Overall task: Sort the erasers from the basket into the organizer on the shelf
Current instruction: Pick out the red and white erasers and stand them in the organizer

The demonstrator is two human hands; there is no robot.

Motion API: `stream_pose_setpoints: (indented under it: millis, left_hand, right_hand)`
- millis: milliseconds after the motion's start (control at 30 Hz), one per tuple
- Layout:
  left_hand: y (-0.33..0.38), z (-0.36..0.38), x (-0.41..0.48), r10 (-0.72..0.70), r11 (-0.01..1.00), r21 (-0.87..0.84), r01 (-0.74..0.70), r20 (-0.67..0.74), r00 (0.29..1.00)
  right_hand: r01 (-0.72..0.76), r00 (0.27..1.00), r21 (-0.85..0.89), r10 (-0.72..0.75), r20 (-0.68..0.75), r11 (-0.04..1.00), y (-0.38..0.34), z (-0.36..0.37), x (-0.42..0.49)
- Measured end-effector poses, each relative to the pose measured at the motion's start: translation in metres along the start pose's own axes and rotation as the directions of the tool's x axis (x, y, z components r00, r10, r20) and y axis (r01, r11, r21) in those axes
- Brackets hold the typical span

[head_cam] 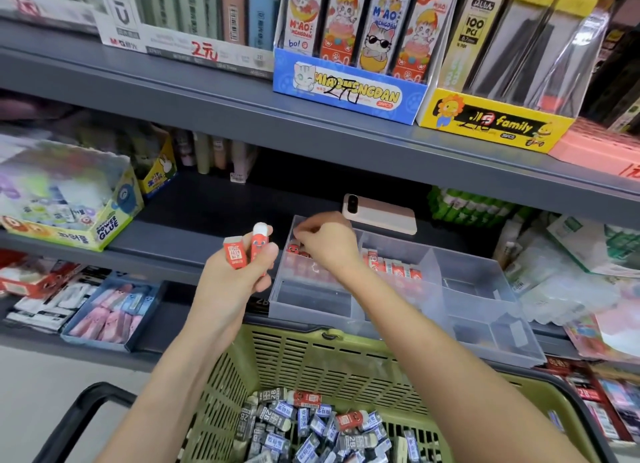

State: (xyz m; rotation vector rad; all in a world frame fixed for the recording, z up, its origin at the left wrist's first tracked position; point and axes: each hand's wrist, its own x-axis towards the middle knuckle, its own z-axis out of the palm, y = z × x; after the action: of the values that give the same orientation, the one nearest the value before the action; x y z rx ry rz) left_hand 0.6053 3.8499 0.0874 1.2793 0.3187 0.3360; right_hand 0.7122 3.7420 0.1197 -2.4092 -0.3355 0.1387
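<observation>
Where the grey shelf [166,254] bears the organizer [478,289], left hand [232,289] grips erasers [258,242]; right hand [329,244] curled, hold unclear.

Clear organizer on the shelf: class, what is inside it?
Red erasers lie in the organizer's back-left compartment; a row of red-and-white erasers stands in the next. The right hand covers part of the first, hiding the rest.

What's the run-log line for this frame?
left hand: grips two red-sleeved erasers | right hand: fingers curled over back-left compartment of clear plastic organizer, grasp unclear | green plastic basket: many loose erasers inside
</observation>
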Motion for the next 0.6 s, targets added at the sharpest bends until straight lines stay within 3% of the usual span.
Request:
stream_pose_setpoints:
  millis: [33, 100, 167, 233, 300, 367, 467, 533, 600]
  left_hand:
    - [-0.001, 0.000, 0.000, 0.008, 1.000, 0.024, -0.008, 0.014, 1.000]
    - [-0.002, 0.000, -0.001, 0.030, 0.995, 0.093, -0.035, 0.059, 0.998]
    - [-0.001, 0.001, -0.002, 0.062, 0.982, 0.174, -0.079, 0.102, 0.993]
    - [0.000, 0.001, -0.003, 0.080, 0.976, 0.195, -0.100, 0.109, 0.991]
    - [0.000, 0.002, -0.004, 0.084, 0.984, 0.147, -0.096, 0.087, 0.993]
    - [-0.001, 0.000, -0.003, 0.043, 0.993, 0.114, -0.040, -0.022, 0.999]
    - [-0.003, -0.006, 0.001, -0.035, 0.991, 0.127, 0.051, -0.120, 0.992]
    - [-0.002, -0.006, 0.001, -0.086, 0.990, 0.104, 0.096, -0.098, 0.991]
    - [-0.001, -0.004, 0.003, -0.141, 0.990, 0.013, 0.142, -0.077, 0.987]
  right_hand:
    - [0.036, 0.999, 0.202, -0.033, -0.019, 0.979, -0.005, -0.004, -0.009]
    - [0.066, 0.987, 0.476, -0.128, 0.101, 0.877, -0.014, -0.012, -0.026]
    - [0.099, 0.951, 0.496, -0.228, 0.207, 0.863, -0.019, -0.016, -0.038]
    - [0.096, 0.945, 0.489, -0.234, 0.230, 0.867, -0.018, -0.018, -0.040]
    - [0.028, 0.972, 0.596, -0.161, 0.172, 0.803, -0.015, -0.024, -0.031]
    - [-0.033, 0.998, 0.681, -0.007, 0.055, 0.731, -0.007, -0.034, -0.017]
    - [-0.147, 0.988, 0.525, 0.145, 0.046, 0.839, 0.011, -0.039, 0.001]
    - [-0.196, 0.978, 0.282, 0.169, 0.120, 0.939, 0.017, -0.033, 0.005]
    - [-0.205, 0.970, 0.176, 0.176, 0.168, 0.963, 0.017, -0.026, 0.008]
